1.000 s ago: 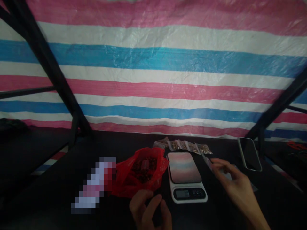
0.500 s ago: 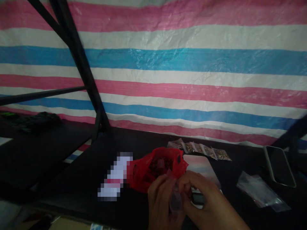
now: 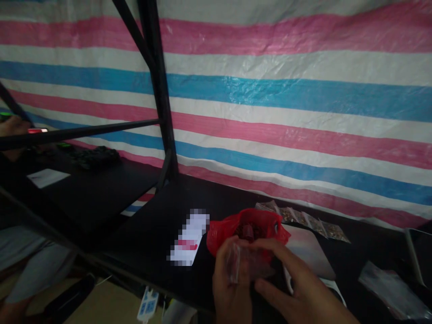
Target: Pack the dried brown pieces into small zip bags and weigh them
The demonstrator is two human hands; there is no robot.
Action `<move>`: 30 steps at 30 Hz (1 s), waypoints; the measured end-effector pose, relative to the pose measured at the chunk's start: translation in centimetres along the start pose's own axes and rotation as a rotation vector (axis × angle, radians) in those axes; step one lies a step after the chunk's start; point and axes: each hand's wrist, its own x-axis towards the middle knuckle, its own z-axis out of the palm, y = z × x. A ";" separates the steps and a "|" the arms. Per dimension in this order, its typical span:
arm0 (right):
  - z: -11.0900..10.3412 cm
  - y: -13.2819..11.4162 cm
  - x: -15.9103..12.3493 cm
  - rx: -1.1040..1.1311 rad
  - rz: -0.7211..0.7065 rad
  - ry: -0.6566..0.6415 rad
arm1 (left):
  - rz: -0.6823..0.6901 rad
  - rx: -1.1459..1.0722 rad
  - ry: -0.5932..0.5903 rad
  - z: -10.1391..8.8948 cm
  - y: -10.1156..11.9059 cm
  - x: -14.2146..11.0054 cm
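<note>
In front of the red plastic bag, my left hand (image 3: 232,285) is closed on a small clear zip bag (image 3: 232,263), which looks crumpled and see-through. My right hand (image 3: 290,279) is beside it, thumb and forefinger apart, the fingertips close to the clear bag; whether they touch it is hard to tell. Just beyond both hands lies the open red plastic bag (image 3: 219,231), holding many small brownish pieces and a small translucent cup (image 3: 248,232). Partly behind my right hand is a flat pale device with a shiny top (image 3: 308,249), perhaps a scale.
Filled small zip bags (image 3: 312,220) lie in a row at the back. Flat clear bags (image 3: 391,288) and a phone (image 3: 421,252) are on the right. A blurred paper (image 3: 191,238) lies left. A black frame post (image 3: 158,90) stands there; another person's hand (image 3: 13,126) is far left.
My view has turned left, so things sit further right. My right thumb and forefinger have spread from their pinch at the clear bag. Another person's hand has come into view.
</note>
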 end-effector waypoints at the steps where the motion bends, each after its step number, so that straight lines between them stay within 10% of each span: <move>1: 0.4 0.4 0.2 -0.004 0.010 -0.037 | -0.019 -0.007 0.042 -0.1 0.5 0.4; 9: 0.5 0.4 0.2 -0.060 0.039 -0.188 | 0.018 0.034 0.082 -1.8 1.2 1.8; 14: -0.2 0.3 4.2 -0.163 -0.074 0.118 | 0.077 0.123 0.216 -0.8 0.9 0.6; 22: 1.4 6.4 9.0 -0.444 0.087 -0.005 | 0.024 0.481 0.021 -0.1 -1.0 -1.4; 30: 1.2 6.0 9.2 -0.593 0.210 0.159 | -0.025 0.600 -0.005 -1.1 -1.1 -0.7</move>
